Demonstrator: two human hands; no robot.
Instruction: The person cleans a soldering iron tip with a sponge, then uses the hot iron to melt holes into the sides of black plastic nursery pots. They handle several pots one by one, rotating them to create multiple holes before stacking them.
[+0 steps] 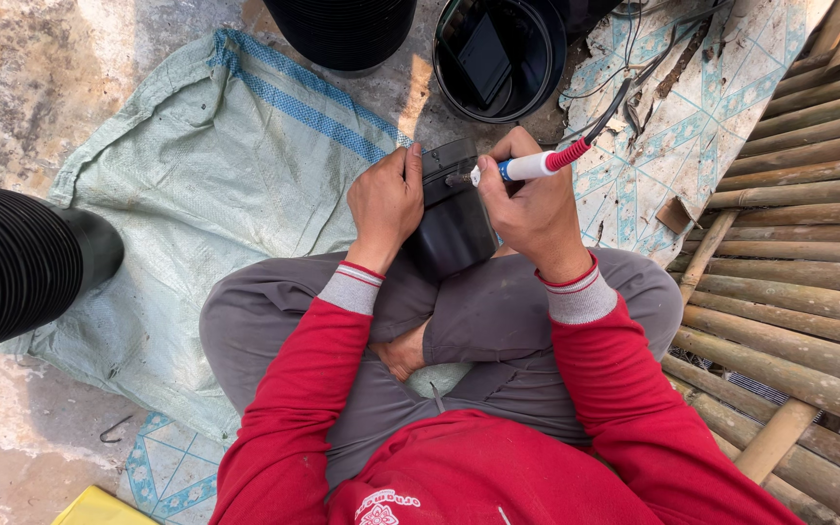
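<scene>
I sit cross-legged in grey trousers and red sleeves. My left hand (386,204) grips the left side of a small black plastic pot (454,228) that lies on its side on my lap. My right hand (535,209) holds a white soldering iron (535,165) with a blue and red grip. Its metal tip touches the pot near the upper edge. The iron's black cord (607,112) runs up and to the right.
A stack of black pots (7,262) lies at the left, another stack (342,29) stands at the top. A black bucket (449,78) with dark items inside is at top centre. A pale woven sack (206,185) covers the ground. Bamboo poles (809,243) fill the right.
</scene>
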